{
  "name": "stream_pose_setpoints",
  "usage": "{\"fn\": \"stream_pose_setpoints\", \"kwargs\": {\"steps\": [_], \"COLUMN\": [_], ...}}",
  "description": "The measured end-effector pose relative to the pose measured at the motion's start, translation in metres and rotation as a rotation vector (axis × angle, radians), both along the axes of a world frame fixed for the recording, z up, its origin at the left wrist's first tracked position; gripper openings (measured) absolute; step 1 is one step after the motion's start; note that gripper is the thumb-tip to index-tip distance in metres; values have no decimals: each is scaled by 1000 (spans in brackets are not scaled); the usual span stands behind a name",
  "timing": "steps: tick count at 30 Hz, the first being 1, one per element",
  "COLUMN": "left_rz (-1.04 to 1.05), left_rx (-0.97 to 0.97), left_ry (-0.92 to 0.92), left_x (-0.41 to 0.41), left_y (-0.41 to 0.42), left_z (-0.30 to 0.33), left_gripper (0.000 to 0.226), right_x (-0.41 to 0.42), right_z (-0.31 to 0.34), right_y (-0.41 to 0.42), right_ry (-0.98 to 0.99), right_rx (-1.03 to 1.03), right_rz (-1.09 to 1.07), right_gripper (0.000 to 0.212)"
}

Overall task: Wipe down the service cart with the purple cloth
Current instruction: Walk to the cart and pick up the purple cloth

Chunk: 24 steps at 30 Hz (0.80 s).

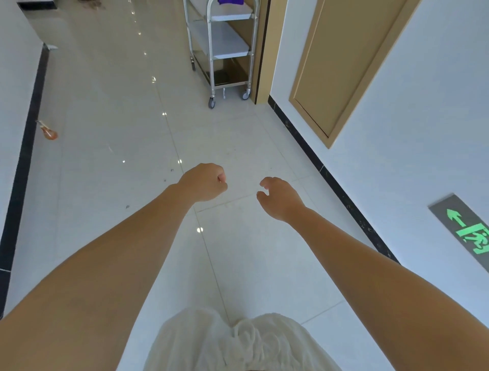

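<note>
Fingers (221,178) of both hands were curled, nothing held; cloth (229,2) lay untouched on cart (230,50) top shelf; wiping was not begun.

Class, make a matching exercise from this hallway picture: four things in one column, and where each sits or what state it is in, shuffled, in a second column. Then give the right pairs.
Things
1. purple cloth
2. service cart
3. left hand
4. exit sign

Place or state
A. low on the right-hand wall
B. curled into a fist, holding nothing
C. on the cart's top shelf
D. parked on the floor by the door frame

Pairs: 1-C, 2-D, 3-B, 4-A
</note>
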<state>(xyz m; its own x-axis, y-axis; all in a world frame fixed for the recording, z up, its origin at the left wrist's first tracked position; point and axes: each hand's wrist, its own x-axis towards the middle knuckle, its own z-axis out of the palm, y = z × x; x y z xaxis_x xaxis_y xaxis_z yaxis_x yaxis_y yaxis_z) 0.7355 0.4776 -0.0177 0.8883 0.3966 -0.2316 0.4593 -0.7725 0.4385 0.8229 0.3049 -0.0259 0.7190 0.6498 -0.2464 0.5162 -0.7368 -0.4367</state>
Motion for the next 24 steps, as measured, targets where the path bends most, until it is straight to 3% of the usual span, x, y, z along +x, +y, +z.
{"fn": "stream_pose_setpoints", "kwargs": {"steps": [10,24], "left_rz": [-42,-129], "left_rx": [10,104], "left_ry": [-2,34], "left_x": [126,296], "left_y": [104,343], "left_z": [-3,10], "left_gripper": [18,19], "right_x": [118,285], "right_z": [-2,7], "right_y": [97,336], "right_ry": [-5,1], "right_rx": [-2,-3], "right_rz": [10,-28], "right_gripper": [40,41]}}
